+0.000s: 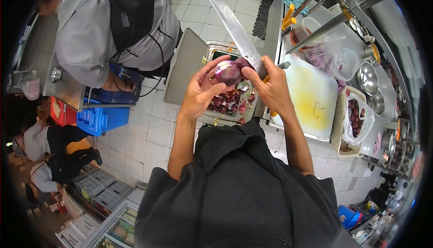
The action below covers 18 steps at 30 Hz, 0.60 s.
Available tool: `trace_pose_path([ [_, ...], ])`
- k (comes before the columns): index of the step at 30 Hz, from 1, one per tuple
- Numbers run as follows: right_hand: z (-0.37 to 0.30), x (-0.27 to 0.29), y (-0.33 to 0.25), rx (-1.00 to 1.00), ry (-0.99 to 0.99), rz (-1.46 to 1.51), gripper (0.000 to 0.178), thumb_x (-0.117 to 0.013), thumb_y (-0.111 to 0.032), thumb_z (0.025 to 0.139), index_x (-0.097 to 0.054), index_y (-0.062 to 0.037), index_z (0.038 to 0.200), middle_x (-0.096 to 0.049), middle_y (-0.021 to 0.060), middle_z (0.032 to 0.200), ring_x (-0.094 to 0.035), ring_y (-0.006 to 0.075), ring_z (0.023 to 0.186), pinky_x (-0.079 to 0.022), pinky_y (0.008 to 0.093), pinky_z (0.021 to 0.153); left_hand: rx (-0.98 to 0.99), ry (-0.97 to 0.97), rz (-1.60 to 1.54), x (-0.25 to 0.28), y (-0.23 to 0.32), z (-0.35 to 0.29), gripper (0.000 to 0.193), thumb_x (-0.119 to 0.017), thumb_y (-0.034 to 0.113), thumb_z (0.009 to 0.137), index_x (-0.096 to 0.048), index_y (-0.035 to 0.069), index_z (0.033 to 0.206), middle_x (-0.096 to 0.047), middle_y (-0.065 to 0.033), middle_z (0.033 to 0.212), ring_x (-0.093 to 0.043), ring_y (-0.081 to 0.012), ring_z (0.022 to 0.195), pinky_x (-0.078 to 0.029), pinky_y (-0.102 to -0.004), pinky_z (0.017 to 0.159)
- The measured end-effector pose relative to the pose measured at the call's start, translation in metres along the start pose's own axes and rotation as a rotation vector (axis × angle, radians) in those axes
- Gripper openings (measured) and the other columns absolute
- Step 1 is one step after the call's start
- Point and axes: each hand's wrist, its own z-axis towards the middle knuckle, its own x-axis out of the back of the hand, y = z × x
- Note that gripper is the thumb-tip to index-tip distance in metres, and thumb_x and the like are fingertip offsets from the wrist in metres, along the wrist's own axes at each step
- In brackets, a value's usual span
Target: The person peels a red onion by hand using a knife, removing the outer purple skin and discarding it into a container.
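A red onion (228, 73), its outer skin partly off, rests in my left hand (200, 91), whose fingers curl round it. My right hand (276, 88) grips a large knife (235, 27) by its base, the long blade pointing up and away to the left. My right thumb presses near a dark flap of skin (242, 63) between onion and blade. Most of the knife's handle is hidden by my right hand. Below both hands, a bin (243, 122) holds dark red onion peels (224, 104).
At my right, a white cutting board (309, 97) with a yellow stain lies on a steel counter. Beside it stands a woven basket (339, 124) with a bag of small red onions (355, 120). A person in grey (88, 45) works at the left, near a blue tub (101, 120).
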Motion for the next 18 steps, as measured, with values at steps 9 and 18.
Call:
trace_pose_path([
  [9,-0.009,-0.01,0.007,0.22,0.024,-0.132,0.041,-0.079,-0.035,0.082,-0.059,0.0002,0.089,-0.059,0.0129,0.068,-0.058,0.0261,0.054,-0.045,0.0361,0.051,-0.039,0.049,0.111,0.007,-0.012,0.003,0.063,-0.071,-0.001,0.085,-0.04,-0.005,0.14,-0.052,-0.0157,0.132,-0.059,-0.0233,0.115,-0.053,-0.0377,0.097],
  [18,-0.012,-0.006,0.001,0.452,0.014,-0.016,0.038,-0.07,-0.035,0.09,-0.056,0.0006,0.095,-0.059,0.0113,0.071,-0.057,0.0209,0.055,-0.044,0.0323,0.051,-0.061,0.033,-0.159,0.019,-0.024,0.007,0.068,-0.067,-0.003,0.082,-0.035,-0.008,0.142,-0.05,-0.0174,0.136,-0.058,-0.0216,0.118,-0.048,-0.0354,0.102],
])
